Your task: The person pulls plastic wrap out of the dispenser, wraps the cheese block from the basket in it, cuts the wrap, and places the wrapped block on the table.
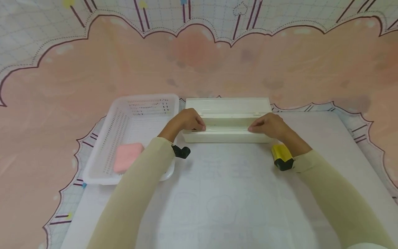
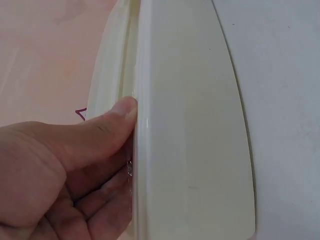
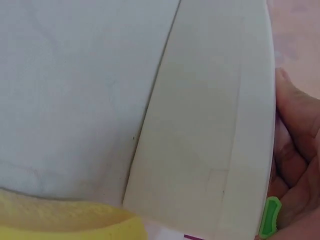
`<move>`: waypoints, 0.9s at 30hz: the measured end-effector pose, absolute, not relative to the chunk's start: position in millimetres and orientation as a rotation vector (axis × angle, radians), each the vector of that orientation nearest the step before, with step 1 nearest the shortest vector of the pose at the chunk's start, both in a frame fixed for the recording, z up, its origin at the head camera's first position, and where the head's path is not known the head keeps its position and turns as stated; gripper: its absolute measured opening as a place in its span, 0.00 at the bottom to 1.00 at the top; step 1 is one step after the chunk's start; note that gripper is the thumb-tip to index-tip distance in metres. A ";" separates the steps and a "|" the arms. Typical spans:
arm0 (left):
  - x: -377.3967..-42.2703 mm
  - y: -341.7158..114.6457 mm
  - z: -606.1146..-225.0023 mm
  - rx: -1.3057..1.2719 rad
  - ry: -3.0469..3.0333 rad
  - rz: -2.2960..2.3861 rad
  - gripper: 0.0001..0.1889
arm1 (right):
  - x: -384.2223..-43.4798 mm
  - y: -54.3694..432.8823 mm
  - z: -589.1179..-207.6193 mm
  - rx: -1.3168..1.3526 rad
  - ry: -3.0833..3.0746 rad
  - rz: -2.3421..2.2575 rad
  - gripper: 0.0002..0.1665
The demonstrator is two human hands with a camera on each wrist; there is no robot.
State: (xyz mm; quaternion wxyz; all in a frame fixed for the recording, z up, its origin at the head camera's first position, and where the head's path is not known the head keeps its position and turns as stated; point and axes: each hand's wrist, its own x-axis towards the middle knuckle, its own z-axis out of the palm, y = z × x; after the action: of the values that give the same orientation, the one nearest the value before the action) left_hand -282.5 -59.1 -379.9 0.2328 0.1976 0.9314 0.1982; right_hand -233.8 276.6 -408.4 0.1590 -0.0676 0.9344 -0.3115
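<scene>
A long cream-white cling film dispenser (image 1: 227,138) lies crosswise on the table, its lid (image 1: 228,104) tipped back. My left hand (image 1: 187,121) is at the left part of its front rim, and thumb and curled fingers pinch there. Clear film (image 2: 129,169) shows beside those fingers in the left wrist view. Towards the right end of the same rim, my right hand (image 1: 268,125) pinches with thumb and bent fingers; the dispenser's wall hides its fingertips in the right wrist view. A small green slider (image 3: 270,218) shows by the right hand.
At left stands a white perforated basket (image 1: 102,145) with a pink block (image 1: 126,157) in it. A clear rounded dish (image 1: 168,173) is partly hidden by the left sleeve. A yellow object (image 1: 281,151) lies near the dispenser's right end. White sheeting covers the table (image 1: 224,200).
</scene>
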 end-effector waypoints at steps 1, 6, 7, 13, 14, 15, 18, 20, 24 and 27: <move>-283.2 -58.9 -379.7 0.518 2.557 0.549 0.09 | -234.5 276.3 -408.1 -0.186 2.666 -0.893 0.22; -284.6 -60.2 -380.5 0.460 2.538 0.592 0.11 | -234.8 273.8 -407.3 -0.153 2.658 -0.914 0.20; -284.5 -60.3 -380.6 0.449 2.536 0.610 0.10 | -234.8 273.4 -407.1 -0.146 2.665 -0.918 0.20; -283.9 -63.3 -378.3 0.447 2.512 0.743 0.08 | -237.0 272.8 -404.8 -0.108 2.701 -0.982 0.18; -283.5 -64.5 -377.1 0.459 2.505 0.766 0.09 | -237.5 273.3 -403.8 -0.103 2.696 -0.997 0.18; -283.1 -65.9 -375.9 0.483 2.502 0.778 0.09 | -237.7 273.7 -402.6 -0.094 2.695 -1.008 0.18; -281.3 -69.8 -372.0 0.537 2.493 0.825 0.10 | -237.3 275.5 -397.5 -0.096 2.699 -1.028 0.19; -279.6 -72.5 -369.4 0.550 2.479 0.868 0.11 | -236.4 276.5 -393.6 -0.112 2.701 -1.048 0.20; -277.2 -77.3 -368.0 0.583 2.449 0.953 0.12 | -232.3 276.6 -385.3 -0.159 2.716 -1.082 0.20; -275.1 -79.7 -365.1 0.613 2.408 1.040 0.12 | -227.8 276.1 -377.4 -0.175 2.732 -1.111 0.21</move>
State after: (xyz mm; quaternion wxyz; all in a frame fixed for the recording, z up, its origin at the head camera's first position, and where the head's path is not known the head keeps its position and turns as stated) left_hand -275.1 -79.7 -365.1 0.2221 0.2220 0.8717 0.3763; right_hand -227.8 276.1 -377.4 0.0934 -0.0589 0.9206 -0.3745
